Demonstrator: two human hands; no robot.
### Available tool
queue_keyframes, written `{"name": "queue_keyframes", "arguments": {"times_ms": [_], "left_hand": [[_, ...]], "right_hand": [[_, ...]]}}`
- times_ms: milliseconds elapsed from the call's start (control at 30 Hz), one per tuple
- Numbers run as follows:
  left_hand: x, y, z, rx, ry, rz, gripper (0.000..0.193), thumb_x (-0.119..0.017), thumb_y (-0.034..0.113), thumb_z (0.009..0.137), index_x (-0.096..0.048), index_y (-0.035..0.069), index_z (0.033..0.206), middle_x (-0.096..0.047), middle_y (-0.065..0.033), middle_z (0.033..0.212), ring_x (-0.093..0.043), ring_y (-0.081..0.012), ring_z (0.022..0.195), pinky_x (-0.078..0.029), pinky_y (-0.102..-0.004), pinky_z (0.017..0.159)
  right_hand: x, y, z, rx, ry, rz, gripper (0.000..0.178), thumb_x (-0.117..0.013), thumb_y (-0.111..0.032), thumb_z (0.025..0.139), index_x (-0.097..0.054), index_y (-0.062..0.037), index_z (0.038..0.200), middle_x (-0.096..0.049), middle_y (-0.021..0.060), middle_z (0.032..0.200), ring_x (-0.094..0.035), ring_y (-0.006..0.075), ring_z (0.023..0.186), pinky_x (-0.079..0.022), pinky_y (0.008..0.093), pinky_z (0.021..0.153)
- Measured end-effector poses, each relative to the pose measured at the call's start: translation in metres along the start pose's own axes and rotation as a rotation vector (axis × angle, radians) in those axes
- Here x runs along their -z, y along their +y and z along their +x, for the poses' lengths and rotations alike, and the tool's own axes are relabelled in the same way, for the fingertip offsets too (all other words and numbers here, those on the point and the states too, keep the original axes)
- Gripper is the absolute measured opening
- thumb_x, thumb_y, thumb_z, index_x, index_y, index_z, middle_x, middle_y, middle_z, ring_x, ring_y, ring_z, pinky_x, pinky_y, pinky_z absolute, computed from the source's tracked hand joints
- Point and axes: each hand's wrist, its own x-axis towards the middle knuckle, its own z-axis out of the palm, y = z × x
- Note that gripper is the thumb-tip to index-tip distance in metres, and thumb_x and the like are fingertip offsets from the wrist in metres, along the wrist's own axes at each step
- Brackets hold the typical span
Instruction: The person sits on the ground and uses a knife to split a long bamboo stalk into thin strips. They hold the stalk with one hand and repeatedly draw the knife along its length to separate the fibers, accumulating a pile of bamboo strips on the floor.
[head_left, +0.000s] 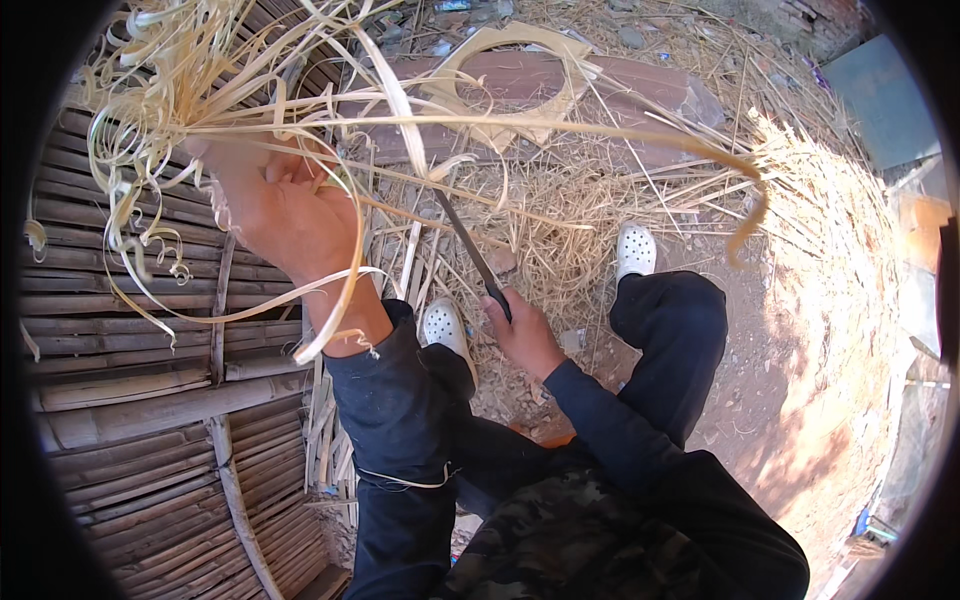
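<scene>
My left hand point(295, 215) is raised at the upper left, its fingers closed around a bunch of pale bamboo strips point(185, 85). Many of these strips curl into ringlets, and some trail down past my wrist. One long strip reaches far to the right, its end blurred. Low in the middle, my right hand point(527, 338) grips the handle of a long, narrow dark knife point(467, 243). The blade slants up and left, its upper end beside a wide pale strip point(392, 95); whether they touch I cannot tell.
A wall of bamboo slats point(130, 345) runs along my left. Straw-like shavings point(560, 235) cover the ground around my white clogs point(636, 250). Farther off, a board with a round hole point(578, 85) lies on a reddish-brown slab point(650, 90). A grey-green panel point(885, 105) stands at the far right.
</scene>
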Motion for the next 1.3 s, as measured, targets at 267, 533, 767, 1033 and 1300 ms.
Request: {"name": "queue_keyframes", "arguments": {"times_ms": [267,533,767,1033,1300], "left_hand": [[-0.007,0.018,0.0,0.188,-0.008,-0.206,0.038,-0.047,0.038,0.095,-0.049,0.002,0.08,-0.043,-0.0037,0.056,-0.041,-0.0115,0.049,-0.037,-0.0247,0.047],[-0.015,0.002,-0.012,0.243,-0.11,-0.423,0.034,-0.05,0.03,0.093,-0.04,0.012,0.065,-0.027,0.0029,0.053,-0.023,-0.0068,0.044,-0.02,-0.0243,0.042],[-0.024,0.054,-0.005,0.152,-0.084,-0.3,0.047,-0.05,0.047,0.093,-0.036,0.011,0.065,-0.026,0.0026,0.053,-0.022,-0.0085,0.046,-0.02,-0.0263,0.044],[-0.038,0.028,-0.02,0.13,-0.259,-0.35,0.045,-0.048,0.044,0.095,-0.042,0.008,0.068,-0.029,0.0024,0.05,-0.025,-0.0076,0.043,-0.021,-0.0256,0.043],[-0.022,0.055,-0.017,0.116,-0.108,-0.326,0.045,-0.048,0.046,0.094,-0.05,0.005,0.075,-0.041,-0.0006,0.057,-0.032,-0.0086,0.048,-0.028,-0.0231,0.045]], "right_hand": [[-0.008,-0.005,0.002,0.096,0.08,0.034,0.038,-0.048,-0.037,0.093,-0.055,-0.0001,0.085,-0.058,0.0235,0.061,-0.059,0.0436,0.064,-0.045,0.0495,0.059],[0.003,0.073,0.029,-0.119,0.103,-0.397,0.045,-0.048,-0.043,0.091,-0.06,-0.0007,0.083,-0.061,0.0252,0.07,-0.06,0.0449,0.07,-0.048,0.052,0.063],[0.023,0.043,0.001,-0.049,-0.073,-0.17,0.047,-0.046,-0.041,0.093,-0.061,0.002,0.086,-0.059,0.0262,0.071,-0.059,0.0432,0.071,-0.046,0.0471,0.066],[0.016,0.062,0.006,-0.093,0.008,-0.205,0.046,-0.046,-0.04,0.094,-0.058,0.003,0.085,-0.059,0.0266,0.073,-0.059,0.0441,0.074,-0.046,0.047,0.067],[0.007,0.042,0.005,-0.063,-0.006,-0.15,0.044,-0.045,-0.039,0.094,-0.058,0.0025,0.085,-0.058,0.0269,0.074,-0.058,0.0446,0.075,-0.045,0.0474,0.067]]}}
